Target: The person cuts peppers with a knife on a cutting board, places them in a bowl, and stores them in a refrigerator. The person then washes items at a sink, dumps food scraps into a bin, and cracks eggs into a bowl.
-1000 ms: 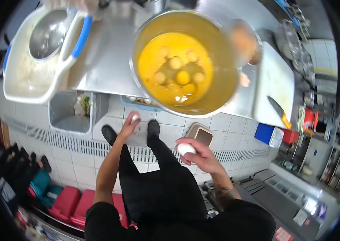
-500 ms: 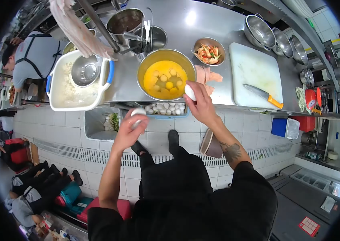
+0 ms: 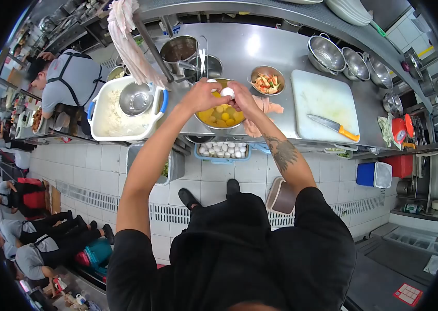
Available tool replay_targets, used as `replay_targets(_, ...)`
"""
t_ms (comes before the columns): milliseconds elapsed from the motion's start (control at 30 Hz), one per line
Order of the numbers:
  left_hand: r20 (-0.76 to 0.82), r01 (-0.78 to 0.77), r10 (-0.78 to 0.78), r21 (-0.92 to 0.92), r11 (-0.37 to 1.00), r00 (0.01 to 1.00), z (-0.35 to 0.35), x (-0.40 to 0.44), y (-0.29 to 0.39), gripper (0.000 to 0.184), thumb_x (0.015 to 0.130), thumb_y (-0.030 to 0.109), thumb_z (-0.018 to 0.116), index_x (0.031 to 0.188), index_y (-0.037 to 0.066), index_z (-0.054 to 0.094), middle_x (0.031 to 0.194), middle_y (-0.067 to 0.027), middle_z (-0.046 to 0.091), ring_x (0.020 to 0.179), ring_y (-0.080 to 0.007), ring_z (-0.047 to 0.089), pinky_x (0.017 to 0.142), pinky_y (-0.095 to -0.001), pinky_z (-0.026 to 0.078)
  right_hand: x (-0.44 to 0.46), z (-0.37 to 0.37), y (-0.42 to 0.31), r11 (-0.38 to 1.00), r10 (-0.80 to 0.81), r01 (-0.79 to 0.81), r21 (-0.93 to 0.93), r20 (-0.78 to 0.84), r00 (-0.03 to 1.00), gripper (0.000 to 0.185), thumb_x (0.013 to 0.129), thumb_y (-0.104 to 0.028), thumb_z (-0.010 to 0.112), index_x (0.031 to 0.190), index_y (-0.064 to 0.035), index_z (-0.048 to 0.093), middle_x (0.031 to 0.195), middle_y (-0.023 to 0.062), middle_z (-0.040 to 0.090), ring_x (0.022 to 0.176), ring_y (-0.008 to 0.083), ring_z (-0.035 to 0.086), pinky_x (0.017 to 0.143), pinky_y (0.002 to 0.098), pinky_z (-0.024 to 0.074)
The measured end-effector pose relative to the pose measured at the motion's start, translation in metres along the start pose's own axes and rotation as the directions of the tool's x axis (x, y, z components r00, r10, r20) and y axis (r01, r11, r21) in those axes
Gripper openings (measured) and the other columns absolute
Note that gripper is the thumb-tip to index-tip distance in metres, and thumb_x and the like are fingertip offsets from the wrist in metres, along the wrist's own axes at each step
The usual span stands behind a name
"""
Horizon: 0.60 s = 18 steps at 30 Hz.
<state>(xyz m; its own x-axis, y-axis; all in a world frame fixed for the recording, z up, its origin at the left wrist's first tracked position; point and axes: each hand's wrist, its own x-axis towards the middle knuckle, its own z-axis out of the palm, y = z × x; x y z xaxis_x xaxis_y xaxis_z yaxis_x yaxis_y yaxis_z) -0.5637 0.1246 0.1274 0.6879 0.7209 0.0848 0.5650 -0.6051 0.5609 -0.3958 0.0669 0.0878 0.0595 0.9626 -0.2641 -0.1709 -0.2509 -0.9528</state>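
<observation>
Over the metal pot of yellow beaten egg and yolks, both my hands are close together. My left hand is closed on a white egg at its fingertips. Fingers of my right hand are wrapped round another white egg, beside the first one. Whether either shell is cracked cannot be made out. Below the counter edge, a blue crate holds several white eggs.
A white tub with a steel bowl stands left. Right are a bowl of cut food, a white board and a knife. A co-worker is at far left.
Both hands have moved up and inward over the pot, each still with an egg. The view has shifted, and more of the egg crate shows.
</observation>
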Motion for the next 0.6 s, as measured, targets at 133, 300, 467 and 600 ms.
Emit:
replay_targets(133, -0.022, 0.000, 0.000, -0.016, 1.000, 1.000, 0.001, 0.006, -0.005, 0.043, 0.071, 0.044, 0.074, 0.099, 0.011, 0.070, 0.090, -0.0264, 0.063, 0.096, -0.0388, 0.060, 0.084, -0.0424, 0.050, 0.013, 0.001, 0.007, 0.998, -0.046, 0.046, 0.038, -0.007, 0.999, 0.024, 0.096, -0.029, 0.041, 0.097, -0.0104, 0.055, 0.063, -0.0002, 0.050, 0.044, 0.0063, 0.040, 0.036, 0.0222, 0.0245)
replay_targets(300, -0.026, 0.051, -0.051, -0.007, 0.999, 0.998, 0.016, 0.013, -0.020, 0.045, 0.069, 0.044, 0.074, 0.097, 0.009, 0.069, 0.093, -0.0228, 0.067, 0.100, -0.0392, 0.059, 0.087, -0.0442, 0.050, 0.029, -0.007, 0.023, 0.996, -0.083, 0.080, 0.045, 0.062, 0.995, 0.023, 0.098, -0.027, 0.040, 0.097, -0.0092, 0.055, 0.063, 0.0000, 0.050, 0.043, 0.0064, 0.039, 0.036, 0.0228, 0.0258)
replay_targets(467, -0.100, 0.111, -0.105, 0.052, 0.992, 0.989, 0.032, 0.017, -0.015, 0.047, 0.066, 0.045, 0.072, 0.093, 0.006, 0.069, 0.088, -0.0214, 0.068, 0.101, -0.0403, 0.059, 0.089, -0.0454, 0.050, 0.040, -0.012, 0.036, 0.977, -0.203, 0.207, -0.056, 0.075, 0.976, 0.023, 0.099, -0.024, 0.041, 0.102, -0.0084, 0.058, 0.063, 0.0001, 0.050, 0.042, 0.0076, 0.041, 0.036, 0.0239, 0.0301)
replay_targets(600, -0.098, 0.100, -0.100, -0.002, 0.995, 0.990, 0.036, 0.018, -0.017, 0.047, 0.066, 0.046, 0.071, 0.092, 0.007, 0.070, 0.091, -0.0219, 0.069, 0.105, -0.0412, 0.058, 0.091, -0.0460, 0.050, 0.048, -0.024, 0.045, 0.952, -0.246, 0.269, -0.145, 0.156, 0.957, 0.025, 0.100, -0.024, 0.043, 0.110, -0.0082, 0.059, 0.066, 0.0015, 0.054, 0.043, 0.0080, 0.044, 0.037, 0.0220, 0.0328)
